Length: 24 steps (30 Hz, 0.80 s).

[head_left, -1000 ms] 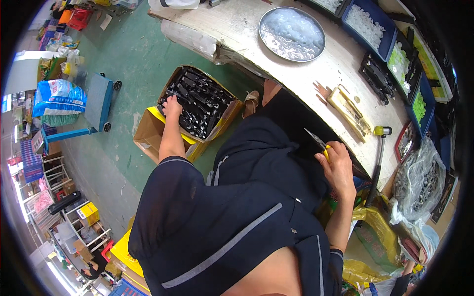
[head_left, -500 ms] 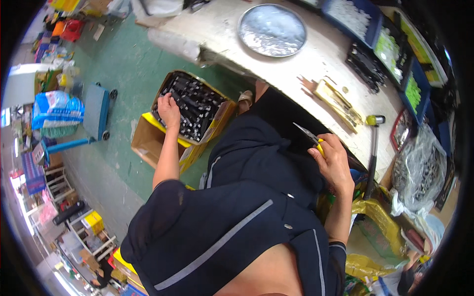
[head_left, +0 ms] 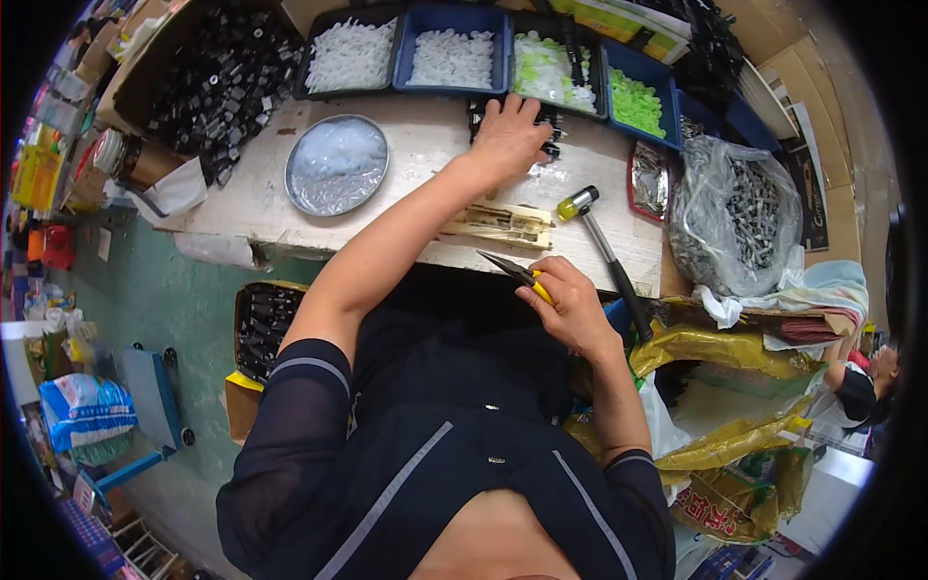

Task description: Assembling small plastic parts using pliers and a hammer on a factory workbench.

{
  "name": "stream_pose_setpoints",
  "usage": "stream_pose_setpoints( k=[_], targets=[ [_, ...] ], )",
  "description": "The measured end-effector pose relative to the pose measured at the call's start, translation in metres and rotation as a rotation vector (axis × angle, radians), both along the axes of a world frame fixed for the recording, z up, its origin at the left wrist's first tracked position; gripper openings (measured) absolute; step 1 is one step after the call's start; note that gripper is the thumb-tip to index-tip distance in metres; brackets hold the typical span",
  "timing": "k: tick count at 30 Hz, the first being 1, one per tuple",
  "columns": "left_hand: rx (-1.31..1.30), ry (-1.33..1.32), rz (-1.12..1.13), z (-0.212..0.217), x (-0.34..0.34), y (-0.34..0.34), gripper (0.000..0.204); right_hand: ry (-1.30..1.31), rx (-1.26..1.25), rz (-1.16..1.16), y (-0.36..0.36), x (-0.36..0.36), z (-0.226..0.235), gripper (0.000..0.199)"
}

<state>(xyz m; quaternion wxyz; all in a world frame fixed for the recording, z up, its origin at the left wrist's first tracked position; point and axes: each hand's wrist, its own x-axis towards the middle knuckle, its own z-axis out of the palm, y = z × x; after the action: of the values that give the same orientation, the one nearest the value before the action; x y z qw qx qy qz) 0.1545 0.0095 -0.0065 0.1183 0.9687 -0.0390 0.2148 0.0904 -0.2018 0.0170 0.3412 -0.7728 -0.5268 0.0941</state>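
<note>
Observed left hand (head_left: 510,141) over black parts (head_left: 476,118) on bench (head_left: 253,193), partly hidden beneath loosely spread fingers; cannot tell whether gripping any. Rightward, observed pliers (head_left: 516,270) held by yellow handles (head_left: 542,288) in curled right hand (head_left: 572,307), with ends concealed.

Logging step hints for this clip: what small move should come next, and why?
Probably close the left hand on one of the black parts and lift it: that hand's fingers lie over them on the workbench, while the right hand is taken up by the yellow-handled pliers. Whether the left fingers grip a part now is hidden.
</note>
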Motion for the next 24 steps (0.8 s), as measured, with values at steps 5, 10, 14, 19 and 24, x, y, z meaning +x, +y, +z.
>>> stream_pose_setpoints(
  k=[5,10,14,19,24],
  targets=[
    [0.121,-0.034,0.026,-0.009,0.021,-0.008,0.014,-0.016,0.022,-0.066,-0.01,0.008,0.0,0.02],
    [-0.221,-0.363,-0.125,-0.013,-0.004,0.016,0.022,-0.005,0.06,-0.155,-0.012,0.015,0.0,0.017],
    [-1.076,-0.179,-0.124,0.024,-0.072,0.022,0.03,0.012,0.161,-0.214,-0.005,0.02,0.006,0.015],
    [-1.594,0.051,-0.145,0.019,-0.13,-0.001,0.03,-0.002,0.119,-0.132,0.016,0.02,0.012,0.02],
    [-1.467,0.017,-0.021,0.015,-0.15,-0.015,0.026,-0.006,0.1,-0.081,0.026,0.013,0.013,0.021]
  ],
)
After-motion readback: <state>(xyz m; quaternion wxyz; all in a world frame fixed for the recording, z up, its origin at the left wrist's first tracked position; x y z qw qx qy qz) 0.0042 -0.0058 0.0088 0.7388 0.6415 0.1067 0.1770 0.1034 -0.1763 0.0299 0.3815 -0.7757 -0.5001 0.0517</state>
